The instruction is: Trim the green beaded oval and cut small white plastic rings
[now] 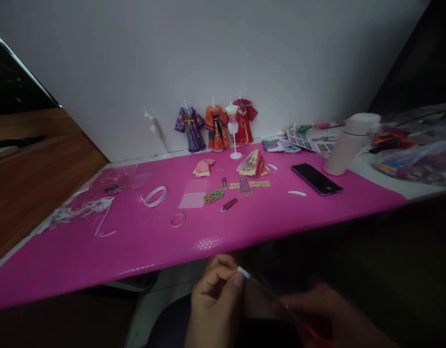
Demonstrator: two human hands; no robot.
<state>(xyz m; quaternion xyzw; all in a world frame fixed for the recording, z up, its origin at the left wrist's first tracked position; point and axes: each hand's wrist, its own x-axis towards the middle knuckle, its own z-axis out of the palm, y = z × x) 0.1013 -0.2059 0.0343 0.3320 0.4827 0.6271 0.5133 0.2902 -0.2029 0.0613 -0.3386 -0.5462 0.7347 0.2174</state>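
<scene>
Low in the head view, below the table's front edge, my left hand (pixel 217 299) pinches a small white strip (pixel 243 272) between thumb and fingers. My right hand (pixel 329 304), dim and blurred, is closed on a pair of scissors (pixel 266 287) with a red handle. The thin blades point left and end at or very near the white strip; I cannot tell whether they touch it. Most of the right hand's fingers are lost in shadow.
On the pink table cover (pixel 143 246) lie a roll of white tape (pixel 155 197), a metal ring (pixel 177 220), a green bead dish (pixel 213 196), a pink doll garment (pixel 204 167) and a phone (pixel 316 179). Dressed doll stands (pixel 218 126) line the wall. A bottle (pixel 348 145) stands right.
</scene>
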